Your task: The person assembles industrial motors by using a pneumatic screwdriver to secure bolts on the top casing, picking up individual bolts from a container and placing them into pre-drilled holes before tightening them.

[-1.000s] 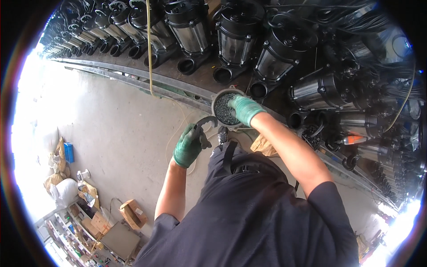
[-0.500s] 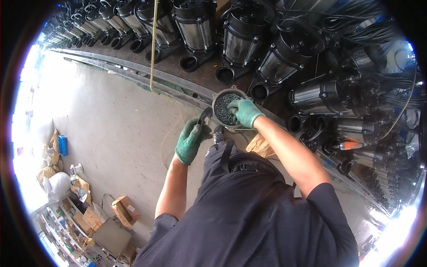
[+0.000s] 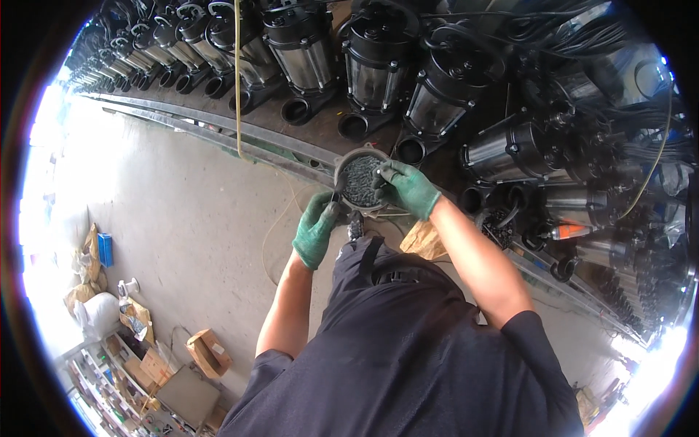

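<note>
My left hand (image 3: 316, 231), in a green glove with dark fingers, is closed around a black part (image 3: 338, 191). That part now shows nearly edge-on at the left rim of a round metal pot (image 3: 339, 173). Small dark bolts (image 3: 360, 182) fill the pot. Above its right side is my right hand (image 3: 409, 191), gloved the same way. Its thumb and fingertips pinch together, with a tiny bright spot between them that is too small to name.
Black and silver pumps (image 3: 371, 80) stand in a long row on a metal-edged bench (image 3: 291, 166). A yellowish hose (image 3: 238, 80) hangs at its front. A brown paper piece (image 3: 424, 242) lies beside my body. Cardboard boxes (image 3: 209, 352) and a blue crate (image 3: 105, 250) stand on the floor at left.
My right hand has lifted out of the bolts and drawn back toward the pot's right side, fingers pinched. My left hand has turned the black part edge-on.
</note>
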